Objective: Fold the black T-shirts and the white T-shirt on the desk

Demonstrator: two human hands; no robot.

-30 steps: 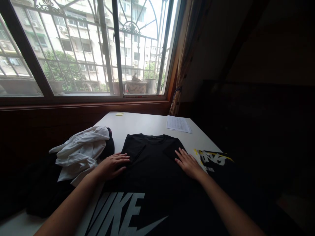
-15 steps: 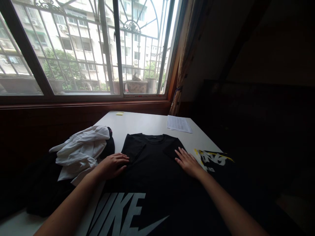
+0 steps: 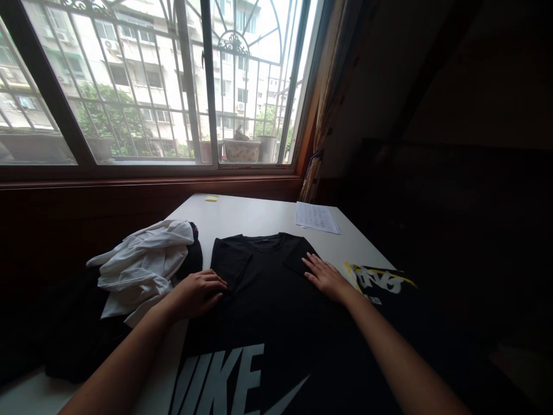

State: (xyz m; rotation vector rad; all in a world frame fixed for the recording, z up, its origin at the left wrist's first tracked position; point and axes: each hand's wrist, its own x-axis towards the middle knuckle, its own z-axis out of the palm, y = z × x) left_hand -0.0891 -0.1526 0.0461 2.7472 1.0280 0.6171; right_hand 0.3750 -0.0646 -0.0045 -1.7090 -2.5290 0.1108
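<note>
A black T-shirt [image 3: 268, 294] lies spread face up on the white table, its collar toward the window and a grey NIKE print with a swoosh near me. My left hand [image 3: 201, 291] rests palm down at the shirt's left edge, just below the sleeve, fingers extended and slightly bent. On the opposite side, my right hand [image 3: 326, 276] lies flat on the right sleeve with its fingers apart. The shirt's lower part runs out of view at the bottom.
Left of the shirt, a crumpled white garment [image 3: 142, 259] lies on a dark cloth heap [image 3: 78, 328]. A dark garment with yellow and white print [image 3: 380, 279] is at the right. Printed papers [image 3: 317, 218] and a yellow note [image 3: 211, 198] lie toward the table's [image 3: 254, 213] far edge, below a barred window.
The shirt has turned slightly: its collar end has shifted left and its print to the right. Both hands stay on it, nearly in the same places. The view has shifted a little.
</note>
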